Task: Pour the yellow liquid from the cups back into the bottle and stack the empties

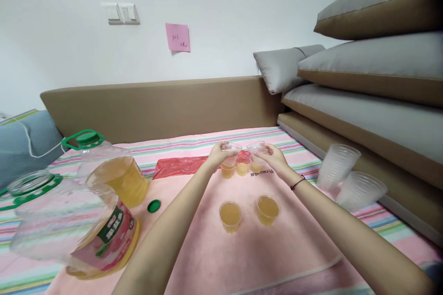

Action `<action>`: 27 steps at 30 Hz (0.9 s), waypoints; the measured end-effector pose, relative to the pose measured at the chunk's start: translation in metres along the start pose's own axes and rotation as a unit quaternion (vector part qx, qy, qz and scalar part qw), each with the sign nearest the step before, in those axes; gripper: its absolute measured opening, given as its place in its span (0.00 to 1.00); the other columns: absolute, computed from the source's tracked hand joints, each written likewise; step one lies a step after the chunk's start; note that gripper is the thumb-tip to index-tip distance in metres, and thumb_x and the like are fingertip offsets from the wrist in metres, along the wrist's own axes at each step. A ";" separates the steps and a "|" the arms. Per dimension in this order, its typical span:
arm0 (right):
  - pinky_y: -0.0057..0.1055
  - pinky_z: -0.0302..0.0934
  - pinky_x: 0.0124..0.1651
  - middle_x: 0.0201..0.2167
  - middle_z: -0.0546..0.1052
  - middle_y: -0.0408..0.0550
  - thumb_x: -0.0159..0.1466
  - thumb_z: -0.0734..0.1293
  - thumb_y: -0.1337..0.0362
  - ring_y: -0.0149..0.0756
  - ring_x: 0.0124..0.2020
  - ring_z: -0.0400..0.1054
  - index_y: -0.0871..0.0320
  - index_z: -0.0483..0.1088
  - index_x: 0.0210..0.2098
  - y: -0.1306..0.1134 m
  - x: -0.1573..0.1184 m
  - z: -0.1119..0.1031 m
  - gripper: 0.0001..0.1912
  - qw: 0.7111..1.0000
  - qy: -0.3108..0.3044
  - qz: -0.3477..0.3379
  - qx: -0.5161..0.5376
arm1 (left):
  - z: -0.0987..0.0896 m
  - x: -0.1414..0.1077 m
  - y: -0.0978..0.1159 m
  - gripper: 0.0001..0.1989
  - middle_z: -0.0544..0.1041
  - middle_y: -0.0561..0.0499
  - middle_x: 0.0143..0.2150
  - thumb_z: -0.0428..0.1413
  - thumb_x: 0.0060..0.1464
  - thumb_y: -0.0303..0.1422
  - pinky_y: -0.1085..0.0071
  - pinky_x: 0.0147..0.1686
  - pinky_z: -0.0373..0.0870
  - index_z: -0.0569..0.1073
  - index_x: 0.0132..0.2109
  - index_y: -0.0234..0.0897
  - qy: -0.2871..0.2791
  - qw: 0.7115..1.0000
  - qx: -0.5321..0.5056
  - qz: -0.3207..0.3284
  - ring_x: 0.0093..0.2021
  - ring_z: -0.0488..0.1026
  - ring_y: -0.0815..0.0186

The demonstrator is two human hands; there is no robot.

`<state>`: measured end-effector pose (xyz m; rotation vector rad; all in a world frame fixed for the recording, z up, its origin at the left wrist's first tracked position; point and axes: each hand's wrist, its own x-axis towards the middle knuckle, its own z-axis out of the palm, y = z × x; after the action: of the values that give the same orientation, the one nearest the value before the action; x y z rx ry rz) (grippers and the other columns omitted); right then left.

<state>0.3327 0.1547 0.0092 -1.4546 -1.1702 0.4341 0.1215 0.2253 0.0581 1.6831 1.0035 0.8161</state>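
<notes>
At the far part of the pink cloth, my left hand (218, 153) is closed around a clear plastic cup (228, 170) with yellow-brown juice low in it. My right hand (276, 158) grips another clear plastic cup (256, 164), which also has some juice at the bottom. Between these two stands a third cup (242, 168) of juice, close to both hands. Nearer to me, between my forearms, two fuller juice cups rest on the cloth: a left one (230, 215) and a right one (267, 210). My fingertips are partly hidden and small.
On the left stand an uncapped large juice bottle (114, 239) and a capped one (126, 182), with a green cap (154, 206) nearby. Two stacks of clear cups, one upright (337, 166) and one tilted (362, 191), stand right. Piled cushions (374, 97) border that side. A red plastic bag (180, 166) lies behind.
</notes>
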 end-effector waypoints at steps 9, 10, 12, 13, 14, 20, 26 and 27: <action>0.43 0.66 0.55 0.50 0.77 0.52 0.55 0.72 0.52 0.44 0.54 0.71 0.53 0.69 0.46 -0.084 -0.041 -0.028 0.22 0.990 -0.052 -0.027 0.129 | -0.008 -0.075 0.024 0.31 0.73 0.39 0.57 0.69 0.39 0.28 0.62 0.50 0.71 0.69 0.51 0.36 -0.020 0.992 -0.126 0.022 0.51 0.75 0.59; 0.43 0.65 0.56 0.51 0.77 0.52 0.56 0.72 0.52 0.44 0.55 0.70 0.53 0.69 0.47 -0.096 -0.045 -0.031 0.22 0.989 -0.058 -0.035 0.134 | -0.007 -0.084 0.027 0.31 0.72 0.39 0.57 0.69 0.37 0.28 0.61 0.50 0.71 0.69 0.50 0.36 -0.021 0.991 -0.130 0.028 0.50 0.74 0.59; 0.43 0.64 0.57 0.53 0.76 0.52 0.56 0.72 0.53 0.44 0.56 0.69 0.53 0.70 0.47 -0.116 -0.055 -0.036 0.21 0.985 -0.073 -0.051 0.150 | -0.003 -0.103 0.034 0.31 0.73 0.41 0.55 0.70 0.36 0.27 0.60 0.49 0.71 0.69 0.49 0.36 -0.027 0.989 -0.137 0.044 0.48 0.74 0.60; 0.43 0.63 0.58 0.52 0.76 0.51 0.56 0.72 0.53 0.43 0.56 0.69 0.53 0.70 0.46 -0.125 -0.061 -0.037 0.21 0.982 -0.080 -0.056 0.162 | -0.001 -0.113 0.037 0.31 0.74 0.41 0.54 0.70 0.35 0.27 0.61 0.50 0.71 0.69 0.48 0.37 -0.032 0.988 -0.141 0.053 0.48 0.74 0.60; 0.44 0.63 0.59 0.52 0.76 0.51 0.55 0.73 0.54 0.43 0.55 0.69 0.53 0.70 0.46 -0.133 -0.068 -0.038 0.22 0.979 -0.088 -0.054 0.177 | 0.003 -0.122 0.040 0.31 0.74 0.42 0.53 0.71 0.34 0.27 0.61 0.51 0.71 0.69 0.47 0.37 -0.036 0.987 -0.144 0.063 0.49 0.74 0.61; 0.42 0.62 0.59 0.54 0.75 0.51 0.50 0.76 0.54 0.44 0.57 0.68 0.51 0.69 0.48 -0.153 -0.126 -0.030 0.28 0.966 -0.107 -0.011 0.233 | 0.021 -0.171 0.051 0.29 0.74 0.43 0.53 0.70 0.37 0.30 0.62 0.52 0.69 0.69 0.47 0.38 -0.051 0.976 -0.175 0.116 0.52 0.73 0.60; 0.45 0.59 0.63 0.60 0.70 0.50 0.52 0.76 0.55 0.44 0.63 0.63 0.48 0.64 0.57 -0.155 -0.171 -0.032 0.35 0.951 -0.197 -0.022 0.239 | 0.027 -0.207 0.052 0.28 0.76 0.44 0.51 0.69 0.38 0.35 0.63 0.50 0.70 0.69 0.47 0.38 -0.020 0.979 -0.168 0.113 0.50 0.75 0.59; 0.45 0.57 0.64 0.62 0.68 0.50 0.50 0.77 0.54 0.44 0.64 0.60 0.47 0.62 0.59 -0.156 -0.173 -0.036 0.39 0.951 -0.203 -0.019 0.234 | 0.027 -0.211 0.052 0.28 0.76 0.44 0.51 0.69 0.38 0.35 0.63 0.50 0.70 0.69 0.47 0.38 -0.016 0.979 -0.170 0.110 0.50 0.75 0.59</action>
<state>0.2232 -0.0336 0.0998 -0.9507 -1.3011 0.9487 0.0658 0.0151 0.0865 1.5179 0.6185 1.0388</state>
